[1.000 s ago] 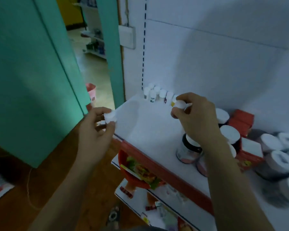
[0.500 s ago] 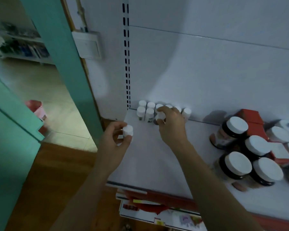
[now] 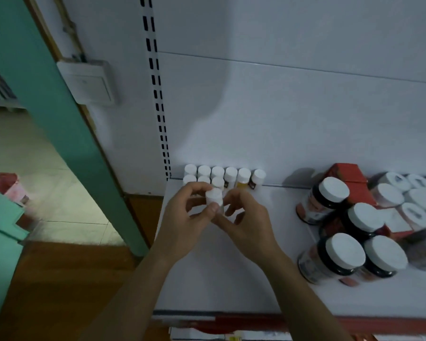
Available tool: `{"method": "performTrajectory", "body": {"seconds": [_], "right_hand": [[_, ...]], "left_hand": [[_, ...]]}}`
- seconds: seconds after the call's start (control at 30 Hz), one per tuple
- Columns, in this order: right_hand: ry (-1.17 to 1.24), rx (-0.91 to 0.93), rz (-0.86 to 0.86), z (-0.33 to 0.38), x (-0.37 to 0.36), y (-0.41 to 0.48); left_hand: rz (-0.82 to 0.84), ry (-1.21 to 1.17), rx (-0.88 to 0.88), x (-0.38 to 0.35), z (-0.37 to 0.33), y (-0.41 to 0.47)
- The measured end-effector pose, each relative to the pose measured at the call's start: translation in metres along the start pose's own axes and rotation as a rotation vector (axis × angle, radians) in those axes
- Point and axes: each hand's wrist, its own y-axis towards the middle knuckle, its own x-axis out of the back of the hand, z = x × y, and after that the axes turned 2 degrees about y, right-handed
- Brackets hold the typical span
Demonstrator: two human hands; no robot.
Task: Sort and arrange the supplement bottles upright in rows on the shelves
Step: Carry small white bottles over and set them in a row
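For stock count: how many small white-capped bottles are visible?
10: six in the back row, three in the second row, one bottle in the left hand; more may be hidden.

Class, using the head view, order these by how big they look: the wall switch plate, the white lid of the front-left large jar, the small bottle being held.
Largest: wall switch plate.
Next: white lid of the front-left large jar.
Smallest: small bottle.
The lid looks nearer the camera, so true sizes stay unsure.
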Motion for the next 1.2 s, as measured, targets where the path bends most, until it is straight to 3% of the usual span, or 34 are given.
{"method": "performTrajectory", "body": {"seconds": [0.1,0.23,0.43,0.77,0.93,1.2], "right_hand": [[0.066,-0.112,-0.183,-0.017,0.002,0.003],[-0.021,-0.247,-0.321,-0.037,-0.001,0.015],[-0.134,-0.262,-0.283,-0.035,-0.015,0.033],[-0.066,-0.341,-0.240,-0.026,-0.008,0.026],[-0.275,-0.301,-0.084,-0.001,0.023,0.009],[-0.591,-0.194,-0.076,0.047,0.128,-0.011]], "left_hand": [[0.017,-0.006,-0.035,-0.008,0.003,0.002],[-0.288,0.263,-0.052,0.004,0.027,0.008],[-0.062,0.488,-0.174,0.005,0.051,0.025],[0.018,0.580,-0.177,0.002,0.053,0.026],[0.046,0.629,-0.169,0.002,0.052,0.024],[0.104,0.624,-0.230,-0.009,0.035,0.013]]}}
